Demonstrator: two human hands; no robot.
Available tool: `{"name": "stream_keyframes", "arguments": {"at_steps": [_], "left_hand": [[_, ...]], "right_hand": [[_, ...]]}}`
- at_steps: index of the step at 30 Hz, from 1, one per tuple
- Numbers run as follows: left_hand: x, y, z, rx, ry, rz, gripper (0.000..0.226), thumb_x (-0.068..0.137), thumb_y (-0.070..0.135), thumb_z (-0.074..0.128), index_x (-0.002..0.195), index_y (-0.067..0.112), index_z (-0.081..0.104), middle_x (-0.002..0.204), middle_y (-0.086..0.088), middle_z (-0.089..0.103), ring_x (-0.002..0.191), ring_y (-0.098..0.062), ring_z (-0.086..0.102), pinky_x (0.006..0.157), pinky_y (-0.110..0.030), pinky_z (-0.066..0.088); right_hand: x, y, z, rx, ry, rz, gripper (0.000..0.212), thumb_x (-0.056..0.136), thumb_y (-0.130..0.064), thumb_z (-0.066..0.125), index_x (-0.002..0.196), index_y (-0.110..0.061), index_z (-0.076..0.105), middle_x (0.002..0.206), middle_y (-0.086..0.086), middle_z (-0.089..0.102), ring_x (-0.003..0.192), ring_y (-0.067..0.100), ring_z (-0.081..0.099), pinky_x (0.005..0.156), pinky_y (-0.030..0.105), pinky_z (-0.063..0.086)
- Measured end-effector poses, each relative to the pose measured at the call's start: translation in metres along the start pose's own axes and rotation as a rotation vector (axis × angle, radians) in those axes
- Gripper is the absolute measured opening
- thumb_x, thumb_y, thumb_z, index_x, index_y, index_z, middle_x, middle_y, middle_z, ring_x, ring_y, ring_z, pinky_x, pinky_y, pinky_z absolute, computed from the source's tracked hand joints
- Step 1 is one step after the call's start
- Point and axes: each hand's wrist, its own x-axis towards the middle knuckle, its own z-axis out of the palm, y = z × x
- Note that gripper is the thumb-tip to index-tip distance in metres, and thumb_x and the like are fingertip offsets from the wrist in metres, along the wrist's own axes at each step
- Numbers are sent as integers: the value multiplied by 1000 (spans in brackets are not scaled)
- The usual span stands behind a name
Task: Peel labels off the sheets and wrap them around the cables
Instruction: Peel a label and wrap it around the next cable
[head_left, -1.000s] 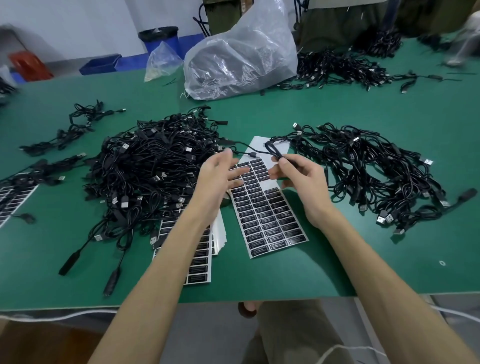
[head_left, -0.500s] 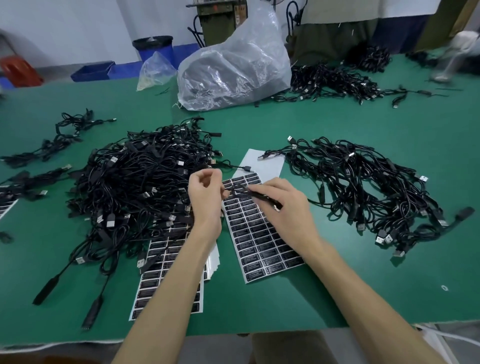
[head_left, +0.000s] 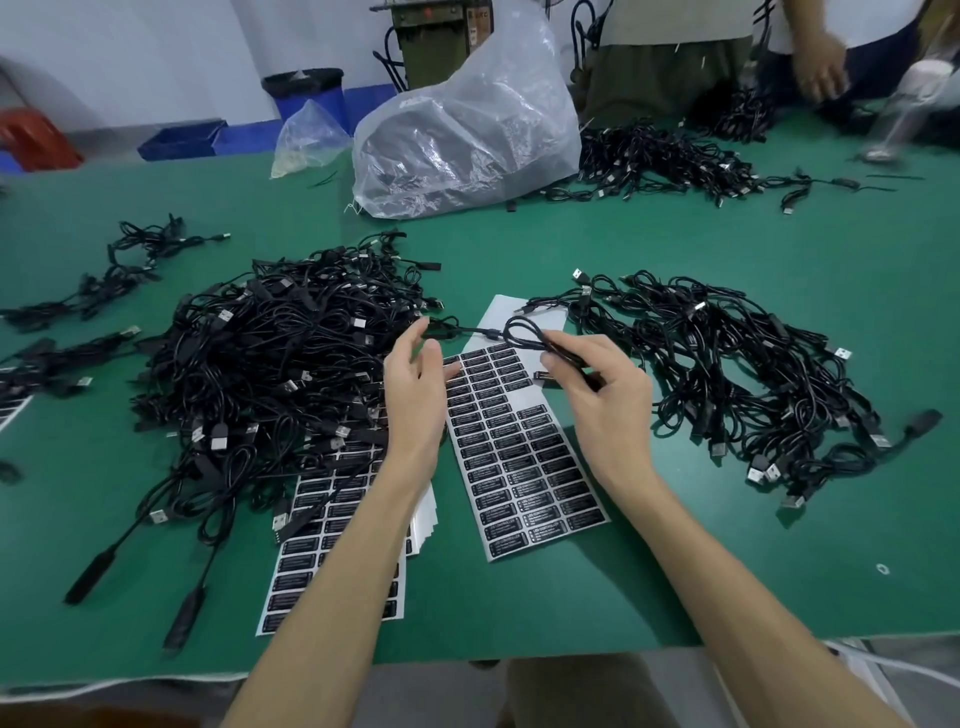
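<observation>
A sheet of black labels (head_left: 519, 457) lies on the green table (head_left: 727, 561) between my hands. My right hand (head_left: 602, 395) pinches a black cable (head_left: 524, 332) that loops above the top of the sheet. A small peeled label (head_left: 543, 375) hangs at that hand's fingertips. My left hand (head_left: 415, 379) hovers over the sheet's left edge with relaxed, spread fingers. Its fingertips are close to the cable's left stretch, and I see no grip on it.
A big heap of black cables (head_left: 280, 374) lies to the left, partly over a stack of label sheets (head_left: 337, 525). Another cable heap (head_left: 727, 374) lies to the right. A plastic bag (head_left: 467, 135), more cables (head_left: 665, 161) and another person's hand (head_left: 821, 67) are at the far side.
Both hands have risen from the sheet. My right hand has lifted the cable with a label at its fingertips, and my left hand has uncurled and spread.
</observation>
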Motion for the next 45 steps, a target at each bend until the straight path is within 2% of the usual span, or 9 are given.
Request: {"name": "stream_keyframes", "arguments": {"at_steps": [3, 8, 13, 17, 23, 27, 32, 38, 45], "left_hand": [[0, 0, -1, -54, 3, 32, 30, 110, 18, 47, 137, 20, 61, 124, 4, 67, 97, -8, 74, 95, -33, 59], [-1, -2, -4, -39, -13, 56, 18, 105, 10, 58, 111, 17, 73, 79, 1, 75, 75, -14, 71, 76, -25, 58], [-4, 1, -2, -104, -92, 39, 14, 100, 1, 63, 107, 6, 75, 85, -13, 77, 74, -19, 75, 71, -23, 59], [-7, 2, 2, -61, -131, 55, 24, 103, -4, 55, 104, 8, 75, 104, -15, 76, 83, -23, 79, 71, -22, 60], [-10, -1, 7, 28, -235, 112, 22, 103, -4, 54, 110, 6, 73, 101, -9, 76, 79, -26, 78, 67, -29, 62], [-10, -3, 6, 72, -318, 165, 10, 99, 6, 66, 105, 12, 72, 89, -6, 79, 77, -26, 78, 69, -31, 60], [-9, -8, 6, 214, -258, 249, 6, 100, 24, 68, 102, 22, 74, 88, 10, 76, 85, -10, 72, 79, -23, 54], [-11, -15, 10, 873, -360, 364, 45, 100, 38, 64, 138, 15, 60, 140, 0, 61, 132, -18, 53, 115, -44, 39], [-12, -10, 6, 865, -433, 327, 55, 94, 47, 70, 141, 20, 60, 144, 6, 57, 133, -14, 51, 114, -41, 40]], "right_hand": [[0, -1, 0, 4, -4, 29, 30, 95, -6, 72, 115, -29, 73, 101, -8, 74, 92, 22, 73, 87, 47, 60], [3, 4, -3, -223, 35, 54, 24, 99, -15, 68, 122, -17, 73, 104, -11, 70, 95, -1, 64, 86, 19, 51], [4, 12, -1, -674, 61, 30, 45, 102, -17, 61, 146, -17, 54, 132, 0, 57, 128, 20, 47, 113, 39, 30], [2, 17, 4, -987, 13, -41, 67, 95, -10, 64, 156, -10, 35, 154, 15, 35, 147, 32, 24, 118, 50, 20], [-1, 17, 7, -782, -95, -317, 45, 103, -22, 61, 146, -11, 54, 141, 7, 55, 136, 23, 43, 115, 42, 26], [-1, 21, 9, -676, -263, -251, 26, 108, -25, 52, 127, -15, 67, 116, 0, 68, 112, 22, 56, 106, 34, 32], [4, 27, 5, -539, -270, -69, 20, 108, -26, 51, 101, -17, 67, 93, -8, 60, 92, 17, 50, 80, 32, 39], [5, 25, 5, -466, -219, -1, 18, 109, -25, 50, 98, -21, 63, 91, -8, 62, 87, 12, 56, 73, 23, 39], [8, 23, 2, -385, -151, 67, 22, 110, -24, 46, 93, -22, 60, 78, -13, 63, 70, 0, 56, 64, 14, 37]]}}
